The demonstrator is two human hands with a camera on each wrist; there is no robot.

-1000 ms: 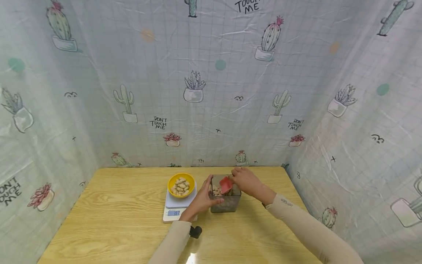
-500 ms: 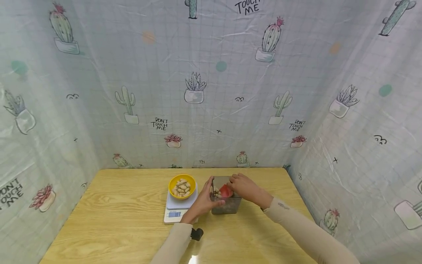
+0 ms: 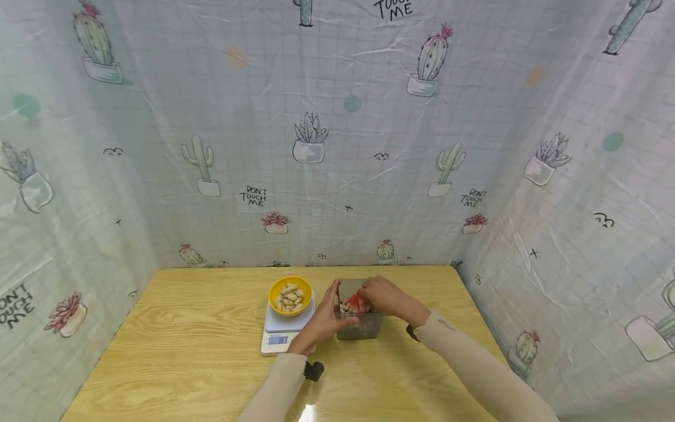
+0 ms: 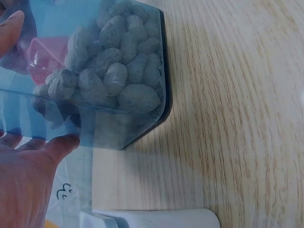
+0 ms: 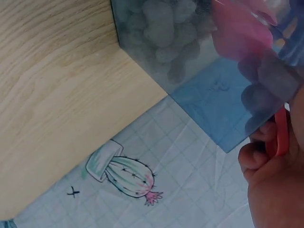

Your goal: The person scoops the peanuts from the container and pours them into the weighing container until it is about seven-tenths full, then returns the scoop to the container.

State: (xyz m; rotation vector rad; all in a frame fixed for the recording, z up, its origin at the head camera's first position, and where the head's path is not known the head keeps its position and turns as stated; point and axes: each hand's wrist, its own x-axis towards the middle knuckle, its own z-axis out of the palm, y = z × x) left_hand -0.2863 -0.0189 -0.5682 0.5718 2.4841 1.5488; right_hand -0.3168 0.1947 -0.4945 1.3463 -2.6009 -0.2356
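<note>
A clear smoky plastic container (image 3: 360, 327) of unshelled peanuts (image 4: 118, 57) stands on the table. My left hand (image 3: 323, 323) grips its left side, thumb across the front and fingers along the side wall. My right hand (image 3: 389, 298) reaches over the right rim and holds a red scoop (image 3: 355, 303) by its handle (image 5: 282, 133). Through the wall in the left wrist view, the scoop's head sits low beside the peanuts. Just left of my left hand, a yellow bowl (image 3: 290, 314) with peanuts in it rests on a white kitchen scale (image 3: 270, 346).
The scale's display (image 3: 278, 340) appears to read 383. The wooden table (image 3: 200, 340) ends at the back against a hanging sheet (image 3: 337, 176) printed with cacti, which also runs along both sides.
My right hand has moved down and slightly left, taking the scoop deeper into the container and tilting it. The left hand, bowl and scale hold their places.
</note>
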